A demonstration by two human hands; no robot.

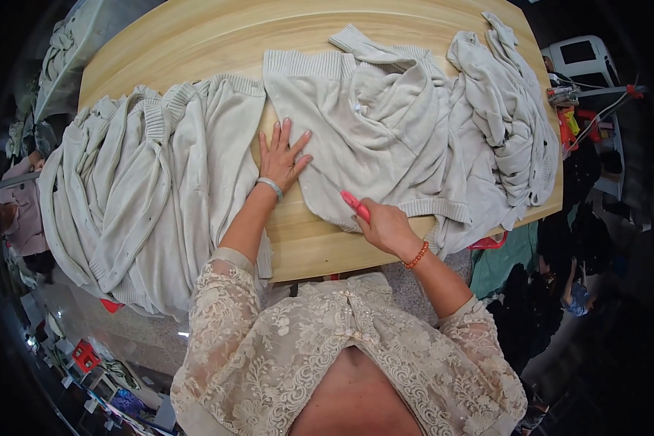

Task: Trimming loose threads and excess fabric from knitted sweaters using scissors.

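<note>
A pale grey knit sweater [327, 109] with ribbed edges lies spread on the wooden table [305, 247] in front of me. My left hand [283, 156] rests flat with fingers spread, partly on the sweater's left edge and partly on bare wood. In my right hand [385, 229] is a slim tool with a pinkish-red handle [355, 206], its front end pointing up and left over the sweater's lower part. The exact kind of tool is unclear, as my fingers cover its rear. A small white tag [359, 109] shows near the sweater's neckline.
Many similar grey sweaters are heaped in a pile [138, 189] at the left, hanging over the table's front edge. More bunched sweaters [505, 116] lie at the right. A white machine [581, 62] stands beyond the right edge; a green bag [505, 261] sits below it.
</note>
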